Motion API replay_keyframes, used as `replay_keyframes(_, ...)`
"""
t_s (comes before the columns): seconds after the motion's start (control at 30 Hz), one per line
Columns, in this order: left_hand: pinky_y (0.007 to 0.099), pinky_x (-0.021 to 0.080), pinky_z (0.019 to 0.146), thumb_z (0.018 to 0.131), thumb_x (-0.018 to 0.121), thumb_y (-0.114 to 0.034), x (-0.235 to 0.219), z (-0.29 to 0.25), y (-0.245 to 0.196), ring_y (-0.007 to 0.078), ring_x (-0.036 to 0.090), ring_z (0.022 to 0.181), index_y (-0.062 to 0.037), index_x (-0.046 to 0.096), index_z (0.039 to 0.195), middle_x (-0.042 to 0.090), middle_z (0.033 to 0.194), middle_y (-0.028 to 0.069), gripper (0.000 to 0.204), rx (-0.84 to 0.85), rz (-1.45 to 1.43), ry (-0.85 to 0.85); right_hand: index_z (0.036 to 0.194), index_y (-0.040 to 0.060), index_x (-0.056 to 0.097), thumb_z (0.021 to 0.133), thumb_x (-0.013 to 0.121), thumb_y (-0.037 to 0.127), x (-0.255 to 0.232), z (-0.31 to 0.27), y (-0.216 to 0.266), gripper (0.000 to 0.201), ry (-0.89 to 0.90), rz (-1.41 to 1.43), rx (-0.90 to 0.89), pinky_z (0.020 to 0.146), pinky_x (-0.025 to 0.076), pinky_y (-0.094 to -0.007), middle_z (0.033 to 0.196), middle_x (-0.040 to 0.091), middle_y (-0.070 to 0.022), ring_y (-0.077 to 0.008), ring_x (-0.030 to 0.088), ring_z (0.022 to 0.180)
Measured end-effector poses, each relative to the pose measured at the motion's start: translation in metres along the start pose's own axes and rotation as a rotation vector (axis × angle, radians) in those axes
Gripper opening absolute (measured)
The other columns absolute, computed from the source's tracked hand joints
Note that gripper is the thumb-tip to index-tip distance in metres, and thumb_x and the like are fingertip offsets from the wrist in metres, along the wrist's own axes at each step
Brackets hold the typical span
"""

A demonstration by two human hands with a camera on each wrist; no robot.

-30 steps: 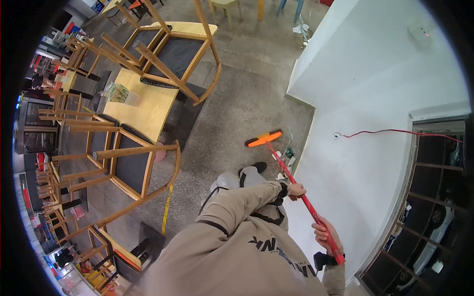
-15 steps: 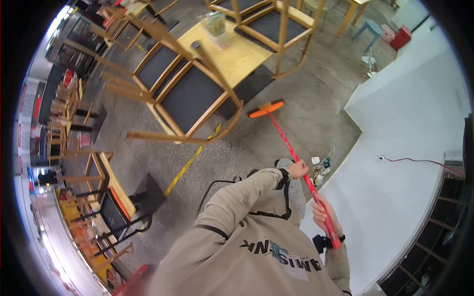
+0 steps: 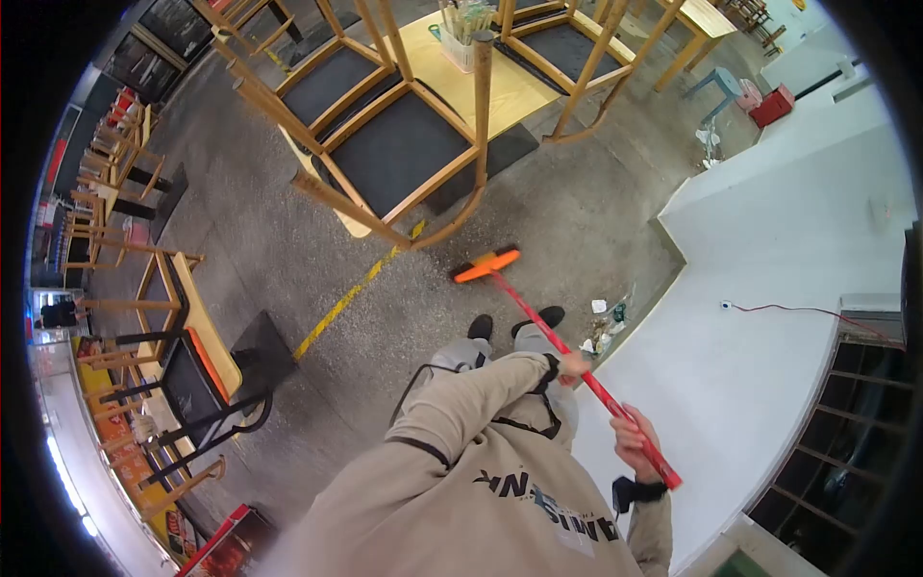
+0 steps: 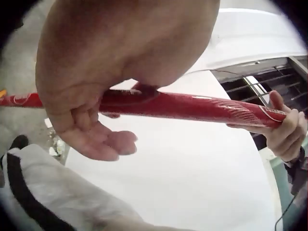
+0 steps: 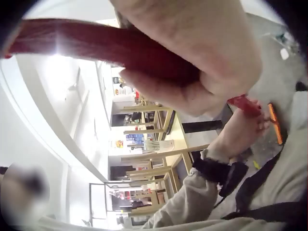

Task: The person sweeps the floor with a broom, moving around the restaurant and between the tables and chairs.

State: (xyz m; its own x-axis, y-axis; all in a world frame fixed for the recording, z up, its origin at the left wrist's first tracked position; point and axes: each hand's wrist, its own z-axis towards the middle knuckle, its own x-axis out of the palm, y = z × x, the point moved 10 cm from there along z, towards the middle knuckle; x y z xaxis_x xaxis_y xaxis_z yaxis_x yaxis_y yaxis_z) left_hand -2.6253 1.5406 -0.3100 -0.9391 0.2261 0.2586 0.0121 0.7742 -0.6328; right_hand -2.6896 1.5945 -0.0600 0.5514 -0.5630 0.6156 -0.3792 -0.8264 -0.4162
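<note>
Broom (image 3: 602,394) gripped in both hands, its red handle slanted from near right to far left. Handle clasped close to its near end by right hand (image 3: 632,435), fingers curled round; farther along, clasped by left hand (image 3: 574,364). Orange head (image 3: 488,265) seen at floor level (image 3: 577,212), well beyond both hands. Pale container (image 3: 459,52) noted on far table (image 3: 510,98); slender items (image 3: 467,17) held upright in it.

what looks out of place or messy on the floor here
Litter lies loose on the floor beside the white wall, with more scraps near the blue stool. It looks untidy, strewn in the open rather than binned.
</note>
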Motion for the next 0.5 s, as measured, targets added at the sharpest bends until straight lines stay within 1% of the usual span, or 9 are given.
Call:
replay_keyframes(0.03, 0.0367, 0.051, 0.044, 0.083, 0.045, -0.040, 0.026, -0.004, -0.008, 0.0243, 0.059, 0.048, 0.0038, 0.054, 0.088, 0.060, 0.067, 0.0153, 0.045, -0.007, 0.073, 0.109, 0.104, 0.0033, 0.043, 0.099, 0.035, 0.024, 0.002, -0.018, -0.008, 0.023, -0.060, -0.105, -0.054, 0.031, 0.035, -0.0190, 0.058, 0.038, 0.0009, -0.0059, 0.038, 0.038)
replay_keyframes(0.1, 0.0356, 0.052, 0.044, 0.083, 0.044, -0.040, 0.062, -0.013, -0.021, 0.0247, 0.059, 0.048, 0.0034, 0.054, 0.089, 0.061, 0.072, 0.0162, 0.045, -0.011, 0.136, 0.206, 0.112, 0.0105, 0.044, 0.099, 0.036, 0.024, -0.018, -0.049, -0.011, 0.021, -0.168, -0.333, -0.076, 0.030, 0.033, -0.0173, 0.058, 0.036, 0.0029, -0.0039, 0.036, 0.037)
replay_keyframes(0.13, 0.0356, 0.052, 0.044, 0.083, 0.044, -0.040, 0.073, -0.022, -0.026, 0.0247, 0.059, 0.048, 0.0034, 0.054, 0.089, 0.061, 0.072, 0.0162, 0.045, -0.011, 0.137, 0.202, 0.112, 0.0105, 0.044, 0.099, 0.036, 0.024, -0.014, -0.059, -0.018, 0.021, -0.166, -0.335, -0.074, 0.030, 0.033, -0.0173, 0.058, 0.036, 0.0029, -0.0039, 0.036, 0.037)
replay_keyframes(0.2, 0.0354, 0.052, 0.044, 0.082, 0.044, -0.041, 0.086, -0.035, -0.052, 0.0248, 0.060, 0.050, 0.0023, 0.051, 0.095, 0.060, 0.073, 0.0148, 0.046, 0.119, 0.189, 0.142, 0.120, 0.0191, 0.043, 0.099, 0.037, 0.024, -0.016, -0.075, -0.020, 0.022, -0.287, -0.539, -0.084, 0.029, 0.032, -0.0168, 0.057, 0.035, 0.0042, -0.0031, 0.034, 0.036)
replay_keyframes(0.27, 0.0355, 0.052, 0.044, 0.082, 0.045, -0.041, 0.080, -0.044, -0.062, 0.0244, 0.061, 0.051, 0.0013, 0.050, 0.096, 0.059, 0.072, 0.0137, 0.045, 0.155, 0.164, 0.075, 0.122, 0.0213, 0.042, 0.099, 0.037, 0.023, -0.011, -0.076, -0.019, 0.024, -0.281, -0.582, -0.083, 0.029, 0.032, -0.0168, 0.057, 0.035, 0.0045, -0.0032, 0.033, 0.035)
replay_keyframes(0.33, 0.0350, 0.051, 0.043, 0.082, 0.047, -0.042, 0.069, -0.051, -0.058, 0.0228, 0.061, 0.052, -0.0016, 0.047, 0.101, 0.056, 0.068, 0.0102, 0.045, 0.171, 0.131, 0.003, 0.124, 0.0236, 0.041, 0.099, 0.037, 0.023, -0.014, -0.076, -0.022, 0.025, -0.290, -0.615, -0.070, 0.029, 0.032, -0.0168, 0.056, 0.034, 0.0048, -0.0033, 0.033, 0.035)
replay_keyframes(0.4, 0.0337, 0.050, 0.045, 0.083, 0.047, -0.042, 0.044, -0.059, -0.049, 0.0212, 0.061, 0.052, -0.0040, 0.049, 0.096, 0.058, 0.070, 0.0103, 0.040, 0.207, 0.124, -0.110, 0.109, 0.0167, 0.045, 0.099, 0.035, 0.018, -0.012, -0.059, -0.023, 0.014, -0.224, -0.551, -0.034, 0.028, 0.030, -0.0177, 0.053, 0.036, 0.0032, -0.0050, 0.034, 0.033)
replay_keyframes(0.43, 0.0327, 0.050, 0.046, 0.085, 0.048, -0.043, 0.032, -0.068, -0.044, 0.0204, 0.061, 0.053, -0.0060, 0.049, 0.094, 0.058, 0.070, 0.0099, 0.038, 0.225, 0.107, -0.149, 0.109, 0.0167, 0.045, 0.099, 0.035, 0.018, -0.016, -0.052, -0.020, 0.014, -0.230, -0.553, -0.018, 0.028, 0.030, -0.0177, 0.053, 0.036, 0.0032, -0.0050, 0.034, 0.033)
replay_keyframes(0.5, 0.0351, 0.051, 0.057, 0.086, 0.048, -0.043, -0.004, -0.096, -0.029, 0.0213, 0.063, 0.062, -0.0068, 0.050, 0.094, 0.059, 0.074, 0.0106, 0.037, 0.175, 0.123, -0.332, 0.107, 0.0155, 0.045, 0.098, 0.035, 0.015, -0.022, -0.023, -0.020, 0.013, -0.153, -0.522, 0.027, 0.027, 0.030, -0.0179, 0.052, 0.037, 0.0028, -0.0053, 0.034, 0.032)
